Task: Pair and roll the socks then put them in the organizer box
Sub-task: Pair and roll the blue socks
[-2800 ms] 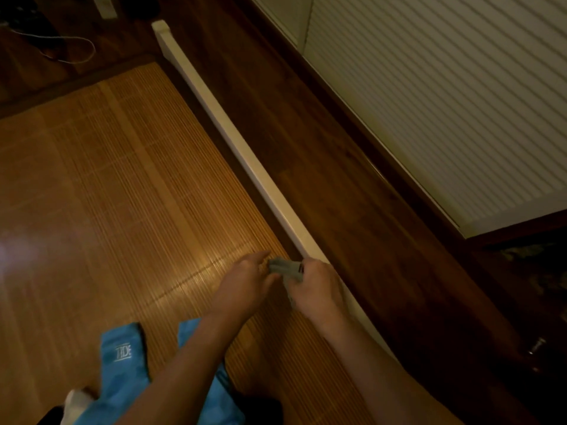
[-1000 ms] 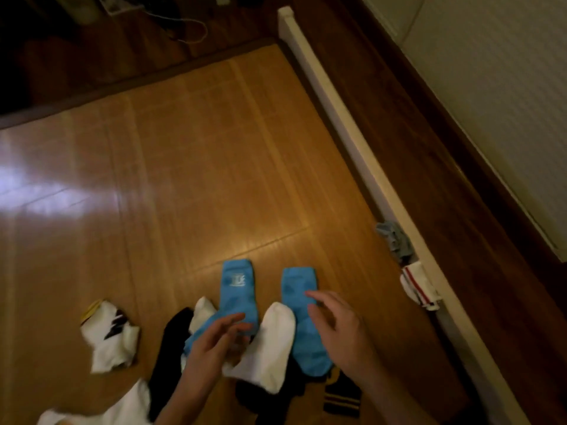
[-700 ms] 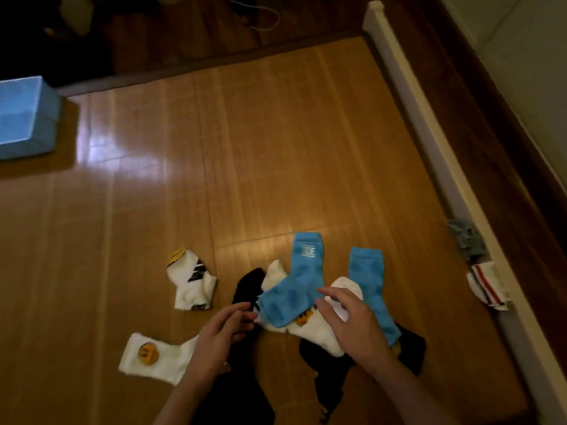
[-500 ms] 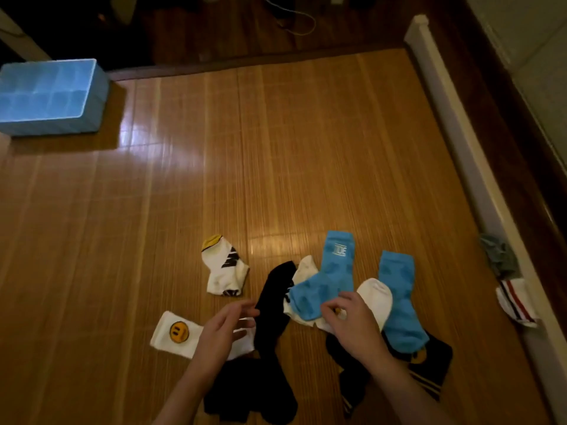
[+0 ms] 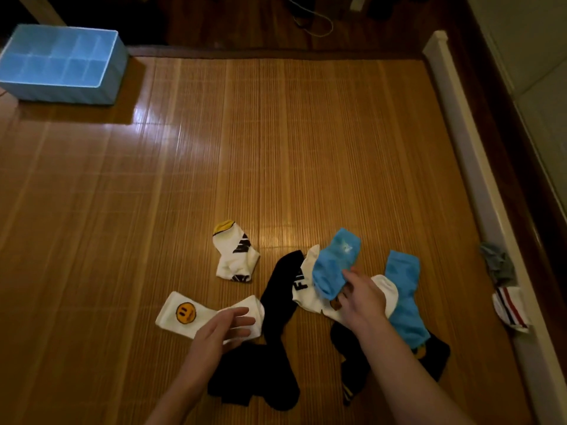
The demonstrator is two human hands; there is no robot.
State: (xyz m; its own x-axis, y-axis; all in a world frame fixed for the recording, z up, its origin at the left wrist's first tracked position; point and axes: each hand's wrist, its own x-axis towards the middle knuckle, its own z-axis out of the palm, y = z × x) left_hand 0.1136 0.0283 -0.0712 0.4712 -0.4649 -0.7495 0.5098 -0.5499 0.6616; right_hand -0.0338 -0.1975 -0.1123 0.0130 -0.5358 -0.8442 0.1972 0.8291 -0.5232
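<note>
Loose socks lie in a heap on the bamboo mat (image 5: 276, 148). My right hand (image 5: 362, 297) grips a blue sock (image 5: 334, 265) and lifts its end off the pile. A second blue sock (image 5: 405, 289) lies just to its right. Under them are a white sock with black letters (image 5: 305, 283) and long black socks (image 5: 276, 289). My left hand (image 5: 221, 331) hovers with straight fingers over a white smiley sock (image 5: 196, 312). A white sock with a yellow cuff (image 5: 234, 251) lies apart. The blue organizer box (image 5: 61, 64) stands at the far left.
A rolled grey pair (image 5: 497, 263) and a rolled white striped pair (image 5: 511, 308) sit against the white rail (image 5: 469, 167) on the right. Beyond the rail is dark wooden floor. A white cable (image 5: 313, 18) lies past the mat's far edge.
The view swung left from the rail to the sock heap and the box came into sight. My right hand took hold of the blue sock; my left hand moved over the smiley sock.
</note>
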